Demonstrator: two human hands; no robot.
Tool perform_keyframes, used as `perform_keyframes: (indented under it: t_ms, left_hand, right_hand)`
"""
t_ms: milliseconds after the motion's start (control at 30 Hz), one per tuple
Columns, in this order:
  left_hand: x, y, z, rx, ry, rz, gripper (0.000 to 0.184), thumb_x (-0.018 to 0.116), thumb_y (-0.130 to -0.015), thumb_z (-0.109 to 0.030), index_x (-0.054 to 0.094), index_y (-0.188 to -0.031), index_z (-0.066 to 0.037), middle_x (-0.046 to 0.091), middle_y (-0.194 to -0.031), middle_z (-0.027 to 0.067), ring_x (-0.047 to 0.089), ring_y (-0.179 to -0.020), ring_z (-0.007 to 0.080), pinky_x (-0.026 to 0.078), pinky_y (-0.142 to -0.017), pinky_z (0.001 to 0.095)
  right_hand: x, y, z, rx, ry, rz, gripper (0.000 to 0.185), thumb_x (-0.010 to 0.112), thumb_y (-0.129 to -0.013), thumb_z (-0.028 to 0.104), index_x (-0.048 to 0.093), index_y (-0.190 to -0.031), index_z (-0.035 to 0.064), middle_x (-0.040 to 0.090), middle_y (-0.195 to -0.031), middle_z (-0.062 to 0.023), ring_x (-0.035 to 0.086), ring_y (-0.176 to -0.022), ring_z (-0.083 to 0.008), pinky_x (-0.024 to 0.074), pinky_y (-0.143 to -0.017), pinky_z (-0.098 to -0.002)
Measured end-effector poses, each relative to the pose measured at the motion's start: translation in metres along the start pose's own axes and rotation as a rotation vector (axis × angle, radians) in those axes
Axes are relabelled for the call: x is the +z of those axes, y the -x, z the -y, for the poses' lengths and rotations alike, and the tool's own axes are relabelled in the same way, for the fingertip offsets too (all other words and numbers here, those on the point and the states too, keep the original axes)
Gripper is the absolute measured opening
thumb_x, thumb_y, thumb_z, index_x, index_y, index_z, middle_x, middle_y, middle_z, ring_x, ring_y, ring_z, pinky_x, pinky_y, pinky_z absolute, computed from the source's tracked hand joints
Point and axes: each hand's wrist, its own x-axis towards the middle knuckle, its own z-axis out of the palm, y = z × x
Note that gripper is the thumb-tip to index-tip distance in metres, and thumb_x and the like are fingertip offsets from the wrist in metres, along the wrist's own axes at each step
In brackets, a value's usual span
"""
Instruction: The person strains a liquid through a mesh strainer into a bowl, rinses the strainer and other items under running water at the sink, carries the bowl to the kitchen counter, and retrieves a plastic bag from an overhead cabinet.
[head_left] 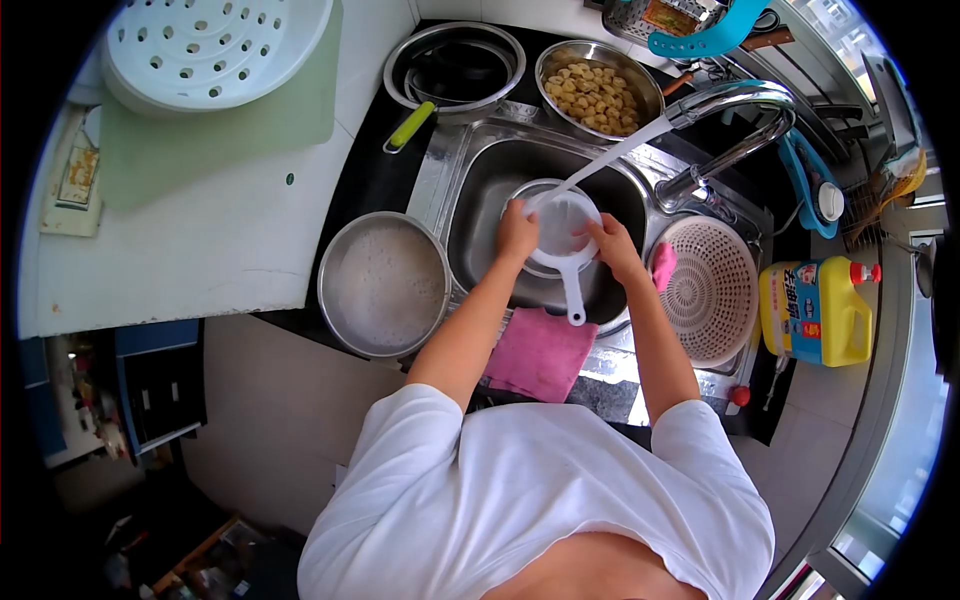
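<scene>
Over the sink [470, 205] I hold a white plastic strainer [562, 232], its handle toward me. My left hand [517, 232] is closed on the left rim. My right hand [612, 247] is closed at the right rim, some fingertips reaching inside the bowl of the strainer. A stream of water [615, 152] runs from the curved metal faucet [735, 92] into the strainer. Beneath it, partly hidden, is a round metal bowl [524, 192] in the sink. I cannot make out anything lying in the strainer.
Left of the sink stands a metal pot [385, 284] of cloudy liquid. Behind are a pan [460, 65] and a bowl of cut pieces [600, 95]. A colander [706, 290] and yellow jug [845, 310] stand right. A pink cloth [540, 355] lies on the front edge.
</scene>
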Motion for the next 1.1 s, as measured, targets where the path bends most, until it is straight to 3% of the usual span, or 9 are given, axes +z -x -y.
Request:
perform_keyframes:
  t_ms: [133, 233, 367, 533, 567, 733, 833, 900, 1100]
  left_hand:
    - [-0.027, -0.008, -0.032, -0.121, -0.075, 0.328, 0.035, 0.056, -0.071, -0.015, 0.049, -0.100, 0.004, 0.058, -0.091, 0.0233, 0.058, -0.087, 0.0363, 0.046, -0.074, 0.0400]
    - [-0.050, -0.021, -0.050, -0.076, -0.016, 0.403, 0.033, 0.055, -0.070, -0.013, 0.050, -0.096, 0.006, 0.058, -0.089, 0.0250, 0.060, -0.081, 0.0347, 0.047, -0.072, 0.0393]
    - [-0.088, -0.018, -0.081, -0.128, 0.109, 0.356, 0.026, 0.054, -0.070, -0.007, 0.046, -0.091, 0.007, 0.058, -0.080, 0.0191, 0.063, -0.063, 0.0252, 0.051, -0.043, 0.0314]
    - [-0.111, -0.017, -0.068, 0.036, -0.005, 0.288, 0.028, 0.056, -0.073, -0.007, 0.044, -0.096, 0.003, 0.058, -0.085, 0.0166, 0.062, -0.069, 0.0244, 0.052, -0.051, 0.0332]
    - [-0.110, -0.021, -0.057, 0.161, -0.114, 0.244, 0.029, 0.056, -0.076, -0.006, 0.042, -0.100, 0.002, 0.058, -0.085, 0.0148, 0.061, -0.069, 0.0208, 0.052, -0.049, 0.0305]
    - [-0.105, -0.010, -0.058, 0.212, -0.317, 0.069, 0.027, 0.054, -0.077, -0.005, 0.042, -0.102, -0.001, 0.058, -0.086, 0.0136, 0.060, -0.077, 0.0202, 0.048, -0.060, 0.0312]
    - [-0.064, -0.033, -0.024, 0.166, -0.004, -0.010, 0.028, 0.054, -0.076, -0.006, 0.042, -0.101, -0.002, 0.057, -0.091, 0.0178, 0.056, -0.087, 0.0314, 0.042, -0.075, 0.0372]
    - [-0.037, -0.040, -0.021, -0.004, 0.284, 0.016, 0.026, 0.052, -0.077, -0.004, 0.042, -0.101, -0.002, 0.056, -0.090, 0.0171, 0.056, -0.085, 0.0286, 0.042, -0.075, 0.0346]
    - [-0.010, -0.018, -0.045, -0.263, 0.497, 0.267, 0.029, 0.046, -0.081, -0.003, 0.042, -0.110, -0.005, 0.053, -0.096, 0.0076, 0.055, -0.080, 0.0180, 0.048, -0.063, 0.0328]
  right_hand:
    - [0.001, -0.009, -0.029, 0.125, -0.036, -0.041, 0.021, 0.048, -0.087, 0.023, 0.052, -0.098, 0.0053, 0.058, -0.075, -0.0030, 0.058, -0.059, -0.0119, 0.0435, -0.042, -0.0237]
    - [0.022, -0.019, -0.025, 0.145, -0.073, -0.025, 0.024, 0.049, -0.086, 0.022, 0.053, -0.103, 0.0057, 0.056, -0.075, -0.0029, 0.056, -0.054, -0.0115, 0.0404, -0.039, -0.0223]
    - [0.050, -0.035, -0.007, 0.149, -0.114, 0.056, 0.024, 0.046, -0.087, 0.023, 0.053, -0.103, 0.0065, 0.058, -0.080, -0.0043, 0.057, -0.062, -0.0136, 0.0442, -0.045, -0.0260]
    - [0.056, -0.037, 0.018, 0.145, -0.340, 0.204, 0.025, 0.048, -0.084, 0.021, 0.053, -0.105, 0.0096, 0.057, -0.087, -0.0015, 0.056, -0.075, -0.0126, 0.0463, -0.066, -0.0307]
    - [0.055, -0.035, 0.024, 0.145, -0.345, 0.204, 0.025, 0.048, -0.084, 0.021, 0.053, -0.105, 0.0096, 0.057, -0.087, -0.0015, 0.056, -0.075, -0.0126, 0.0463, -0.066, -0.0307]
    - [0.040, -0.030, 0.055, -0.196, -0.235, -0.047, 0.021, 0.050, -0.084, 0.015, 0.054, -0.103, 0.0064, 0.058, -0.081, -0.0022, 0.055, -0.071, -0.0124, 0.0442, -0.062, -0.0250]
    - [0.025, -0.030, 0.064, -0.410, -0.077, -0.156, 0.019, 0.051, -0.083, 0.012, 0.056, -0.099, 0.0021, 0.059, -0.076, -0.0044, 0.054, -0.067, -0.0128, 0.0436, -0.061, -0.0252]
    - [0.014, -0.016, 0.082, -0.477, 0.221, -0.186, 0.020, 0.053, -0.082, 0.012, 0.055, -0.099, 0.0004, 0.059, -0.076, -0.0071, 0.055, -0.067, -0.0136, 0.0444, -0.063, -0.0260]
    - [-0.022, -0.012, 0.071, -0.526, 0.425, -0.343, 0.022, 0.054, -0.079, 0.015, 0.058, -0.097, 0.0022, 0.060, -0.086, -0.0166, 0.059, -0.077, -0.0277, 0.0458, -0.069, -0.0327]
